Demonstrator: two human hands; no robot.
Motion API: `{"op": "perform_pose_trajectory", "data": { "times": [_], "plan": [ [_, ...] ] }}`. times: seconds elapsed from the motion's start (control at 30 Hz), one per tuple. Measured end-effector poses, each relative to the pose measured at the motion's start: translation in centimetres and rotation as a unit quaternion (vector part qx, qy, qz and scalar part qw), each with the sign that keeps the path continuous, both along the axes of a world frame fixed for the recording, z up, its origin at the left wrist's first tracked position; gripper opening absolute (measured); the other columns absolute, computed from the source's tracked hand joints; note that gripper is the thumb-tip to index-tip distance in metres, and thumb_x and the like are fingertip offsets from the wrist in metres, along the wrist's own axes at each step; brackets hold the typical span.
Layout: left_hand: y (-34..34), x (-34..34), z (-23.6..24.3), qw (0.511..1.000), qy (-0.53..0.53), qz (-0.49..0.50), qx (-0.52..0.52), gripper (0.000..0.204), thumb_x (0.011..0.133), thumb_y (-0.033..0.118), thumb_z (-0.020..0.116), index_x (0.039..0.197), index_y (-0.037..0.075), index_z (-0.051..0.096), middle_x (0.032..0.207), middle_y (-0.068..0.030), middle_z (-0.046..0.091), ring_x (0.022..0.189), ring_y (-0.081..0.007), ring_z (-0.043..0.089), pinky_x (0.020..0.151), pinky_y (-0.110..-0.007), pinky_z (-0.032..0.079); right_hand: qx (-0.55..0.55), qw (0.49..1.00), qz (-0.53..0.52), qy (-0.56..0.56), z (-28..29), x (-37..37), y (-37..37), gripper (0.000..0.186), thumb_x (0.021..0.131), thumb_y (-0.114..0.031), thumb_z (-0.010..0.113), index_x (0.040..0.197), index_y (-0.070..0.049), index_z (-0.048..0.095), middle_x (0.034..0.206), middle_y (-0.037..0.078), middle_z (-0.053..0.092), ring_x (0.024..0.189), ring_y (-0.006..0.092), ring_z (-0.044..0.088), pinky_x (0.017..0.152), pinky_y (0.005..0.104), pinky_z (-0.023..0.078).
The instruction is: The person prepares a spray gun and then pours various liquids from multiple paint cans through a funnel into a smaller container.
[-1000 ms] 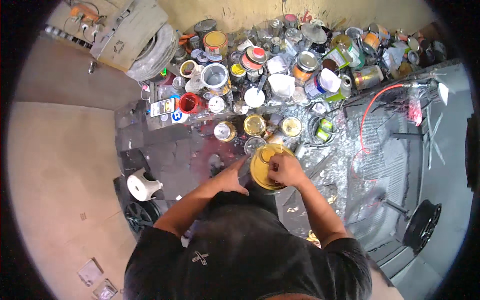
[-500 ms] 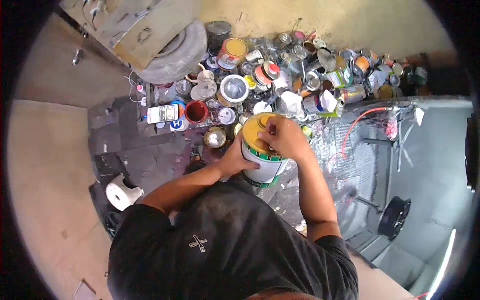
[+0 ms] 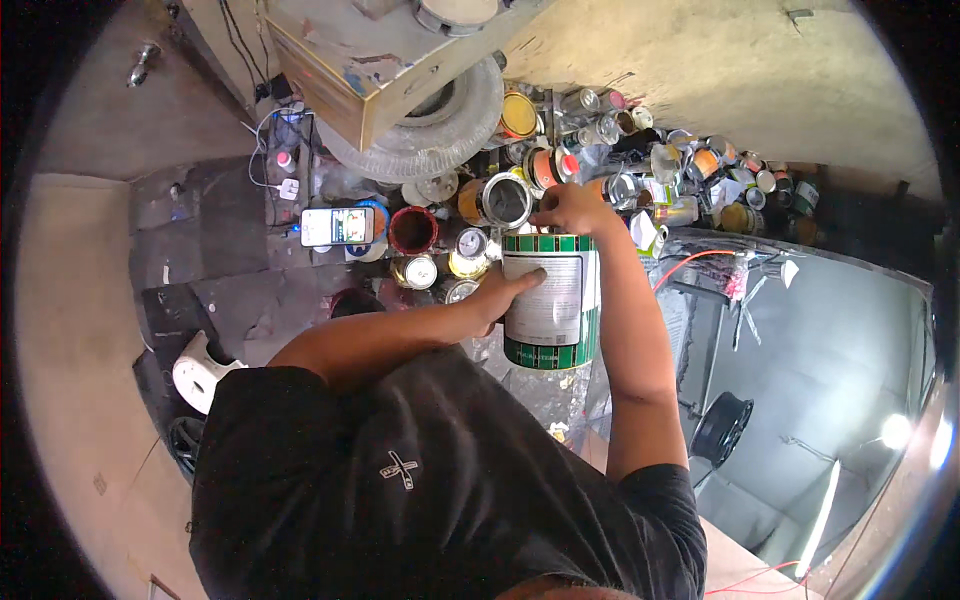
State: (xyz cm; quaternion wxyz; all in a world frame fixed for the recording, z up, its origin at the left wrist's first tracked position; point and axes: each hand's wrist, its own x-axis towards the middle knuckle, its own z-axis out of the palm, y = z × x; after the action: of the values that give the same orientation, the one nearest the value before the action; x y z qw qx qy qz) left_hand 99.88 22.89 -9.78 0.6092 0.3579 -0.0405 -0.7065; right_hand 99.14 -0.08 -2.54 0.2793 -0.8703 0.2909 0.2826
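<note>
**Green-banded can held up in both hands**

The can [image 3: 550, 300] is lifted clear of the clutter, close to the person's chest, and seen from its side. It is a round tin with a white label panel down the middle and green bands with dark checks at top and bottom. Whether it is lidded, or what it holds, cannot be told from this angle.

The left hand [image 3: 508, 292] is wrapped around the can's left side, thumb lying across the label. The right hand [image 3: 568, 208] is closed over the top rim, fingers curled down at the far edge.

Beyond the can, many tins stand crowded on the floor along the wall. An open red tin [image 3: 413, 230] shows a dark inside. Just right of it a steel tin [image 3: 506, 200] stands open, its inside grey and shiny. Small lidded tins [image 3: 470, 243] sit between these and the can. Farther back a yellow lid [image 3: 518, 115] leans by a tyre [image 3: 440, 140], and more tins with orange, pink and white tops trail off to the right, too small to tell apart.

A phone [image 3: 337, 226] with a lit screen lies left of the red tin. A white jug [image 3: 200, 372] sits on the floor at lower left.
</note>
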Motion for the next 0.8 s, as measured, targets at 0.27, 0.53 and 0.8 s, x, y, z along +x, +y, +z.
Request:
{"op": "perform_pose_trajectory", "data": {
  "times": [0.27, 0.53, 0.8],
  "plan": [
    [0.7, 0.6, 0.0, 0.994, 0.103, 0.019, 0.044, 0.07, 0.091, 0.044, 0.07, 0.145, 0.009, 0.043, 0.141, -0.0105, 0.056, 0.132, -0.0288, 0.051, 0.111, -0.052, 0.036, -0.193, 0.959, -0.166, -0.124, 0.6, 3.0, 1.9, 0.045, 0.084, -0.042, 0.074, 0.1, -0.001, 0.073, 0.097, 0.024, 0.073, 0.095, 0.0396, 0.071, 0.083, 0.0466, 0.055],
    [0.4, -0.2, -1.2, 0.999, 0.02, -0.009, -0.023, 0.063, 0.092, 0.036, 0.07, 0.141, 0.005, 0.047, 0.137, -0.0094, 0.059, 0.127, -0.0249, 0.054, 0.109, -0.045, 0.038, -0.225, 0.863, -0.361, -0.273, 1.8, -2.9, 0.6, 0.062, 0.085, -0.047, 0.073, 0.116, 0.006, 0.063, 0.105, 0.023, 0.07, 0.091, 0.0305, 0.07, 0.086, 0.0392, 0.053],
    [0.7, 0.7, -1.5, 0.997, 0.024, -0.035, -0.061, 0.057, 0.096, 0.042, 0.062, 0.142, 0.013, 0.048, 0.142, -0.0017, 0.052, 0.129, -0.0235, 0.047, 0.108, -0.048, 0.035, 0.01, 0.831, -0.485, -0.273, 5.0, -4.1, 0.7, 0.044, 0.089, -0.038, 0.068, 0.117, -0.004, 0.068, 0.106, 0.009, 0.068, 0.099, 0.0222, 0.06, 0.083, 0.0378, 0.05]
  ]
}}
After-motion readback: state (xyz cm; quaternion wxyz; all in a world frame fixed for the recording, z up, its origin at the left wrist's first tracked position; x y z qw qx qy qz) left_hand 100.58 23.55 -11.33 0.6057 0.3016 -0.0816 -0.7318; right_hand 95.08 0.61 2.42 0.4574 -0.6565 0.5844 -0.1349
